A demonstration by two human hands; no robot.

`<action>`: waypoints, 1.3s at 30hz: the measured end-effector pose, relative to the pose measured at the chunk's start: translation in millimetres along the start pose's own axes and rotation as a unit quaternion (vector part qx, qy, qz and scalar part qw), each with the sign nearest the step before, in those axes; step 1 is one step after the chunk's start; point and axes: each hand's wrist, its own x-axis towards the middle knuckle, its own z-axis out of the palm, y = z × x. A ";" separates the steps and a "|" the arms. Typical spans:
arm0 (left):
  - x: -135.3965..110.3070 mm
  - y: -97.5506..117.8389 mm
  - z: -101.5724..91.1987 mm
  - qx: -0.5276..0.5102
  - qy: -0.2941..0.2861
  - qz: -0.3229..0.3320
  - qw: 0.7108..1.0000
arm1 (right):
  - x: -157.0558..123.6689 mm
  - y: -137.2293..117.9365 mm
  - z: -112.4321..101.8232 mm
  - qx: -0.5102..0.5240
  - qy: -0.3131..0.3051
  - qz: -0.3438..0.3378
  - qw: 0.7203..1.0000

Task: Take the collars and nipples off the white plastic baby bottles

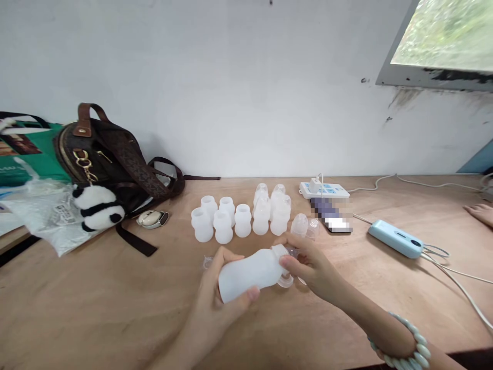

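From one held baby bottle (248, 273), five uncapped baby bottles (223, 226) stand at eleven o'clock and four dome-capped baby bottles (261, 218) at one; one power strip (336, 190) also at one; one backpack (110, 146), one panda plush (97, 209) at ten.

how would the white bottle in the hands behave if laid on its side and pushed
The bottle would likely roll, given its rounded body. Its waisted outline may make it wobble. It seems fairly stiff: no dent shows beside the left hand.
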 end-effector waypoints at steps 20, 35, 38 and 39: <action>-0.1 4.7 -9.2 0.036 -0.065 0.012 0.997 | -12.6 -22.7 -28.3 -0.103 0.010 -0.084 0.991; 19.7 6.6 -30.1 0.035 -0.059 -0.003 0.998 | -15.3 -27.6 -33.2 -0.152 0.035 -0.065 0.986; 27.3 4.6 -28.9 0.050 -0.029 0.018 0.998 | -12.7 -28.7 -21.8 -0.165 -0.048 -0.018 0.985; 29.2 3.2 -27.3 0.067 -0.025 0.032 0.997 | -10.7 -29.0 -16.0 -0.168 -0.062 -0.015 0.984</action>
